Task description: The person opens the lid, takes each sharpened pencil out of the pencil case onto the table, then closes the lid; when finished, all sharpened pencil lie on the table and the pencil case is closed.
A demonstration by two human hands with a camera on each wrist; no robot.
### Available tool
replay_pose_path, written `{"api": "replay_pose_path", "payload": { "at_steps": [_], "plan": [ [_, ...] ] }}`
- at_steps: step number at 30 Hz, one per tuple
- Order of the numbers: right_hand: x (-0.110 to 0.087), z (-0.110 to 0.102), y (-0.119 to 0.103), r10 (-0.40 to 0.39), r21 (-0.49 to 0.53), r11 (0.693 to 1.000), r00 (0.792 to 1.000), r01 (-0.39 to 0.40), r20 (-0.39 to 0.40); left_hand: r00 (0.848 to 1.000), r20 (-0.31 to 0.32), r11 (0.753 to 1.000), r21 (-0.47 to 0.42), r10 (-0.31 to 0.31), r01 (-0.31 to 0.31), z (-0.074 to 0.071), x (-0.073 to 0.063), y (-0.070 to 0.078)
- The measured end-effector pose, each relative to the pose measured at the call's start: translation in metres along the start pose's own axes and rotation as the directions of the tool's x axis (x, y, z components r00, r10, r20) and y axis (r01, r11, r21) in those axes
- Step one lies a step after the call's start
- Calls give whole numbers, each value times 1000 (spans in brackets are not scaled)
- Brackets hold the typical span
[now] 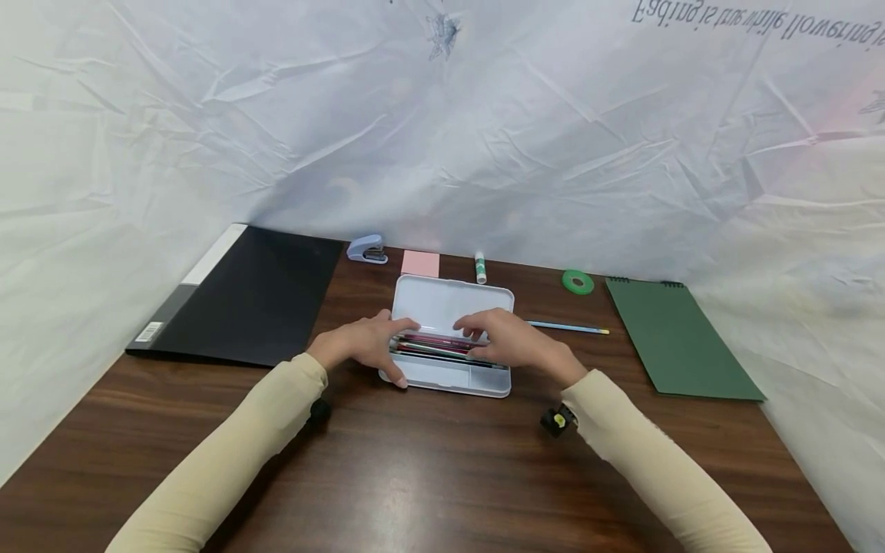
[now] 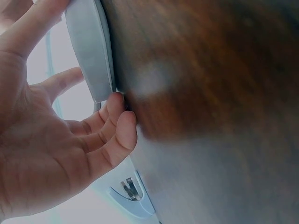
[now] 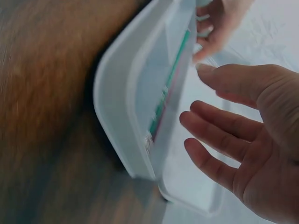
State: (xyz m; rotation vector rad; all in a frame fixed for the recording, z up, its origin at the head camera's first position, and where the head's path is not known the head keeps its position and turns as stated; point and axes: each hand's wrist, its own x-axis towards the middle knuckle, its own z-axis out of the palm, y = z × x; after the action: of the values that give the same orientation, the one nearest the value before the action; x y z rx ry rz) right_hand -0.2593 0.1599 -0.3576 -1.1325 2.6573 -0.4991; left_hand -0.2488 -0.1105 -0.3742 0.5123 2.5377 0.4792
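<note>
A white pencil case (image 1: 442, 374) lies on the table with its lid (image 1: 449, 296) tipped back. Several coloured pencils (image 1: 435, 347) lie in the base; a green one shows in the right wrist view. My left hand (image 1: 369, 342) spans the case's left end, fingers spread, thumb at the front edge. The left wrist view shows its fingertips (image 2: 125, 126) right at the case's corner. Above the right part of the pencils is my right hand (image 1: 508, 338). Its fingers are loosely bent with nothing between them in the right wrist view.
Behind the case are a pale blue stapler (image 1: 366, 249), pink sticky notes (image 1: 420, 263) and a glue stick (image 1: 480, 268). Rightward lie a blue pencil (image 1: 568, 327), green tape (image 1: 577, 282) and a green spiral notebook (image 1: 681, 338). A black folder (image 1: 256, 296) is at left.
</note>
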Motion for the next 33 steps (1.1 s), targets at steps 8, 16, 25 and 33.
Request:
{"api": "replay_pose_path", "payload": {
  "at_steps": [8,16,25,33],
  "plan": [
    [13,17,-15,-16,-111,994,999,11,-46,1000,8,1000,2,2,-2,0,2,-1],
    [23,25,-27,18,-286,957,997,-40,-80,1000,11,1000,7,7,-7,0,3,-2],
    [28,23,-29,29,-386,922,1000,-23,9,1000,17,1000,17,6,-6,0,5,-1],
    [29,12,-26,6,-287,958,996,22,94,1000,17,1000,21,9,-9,-2,5,1]
  ]
}}
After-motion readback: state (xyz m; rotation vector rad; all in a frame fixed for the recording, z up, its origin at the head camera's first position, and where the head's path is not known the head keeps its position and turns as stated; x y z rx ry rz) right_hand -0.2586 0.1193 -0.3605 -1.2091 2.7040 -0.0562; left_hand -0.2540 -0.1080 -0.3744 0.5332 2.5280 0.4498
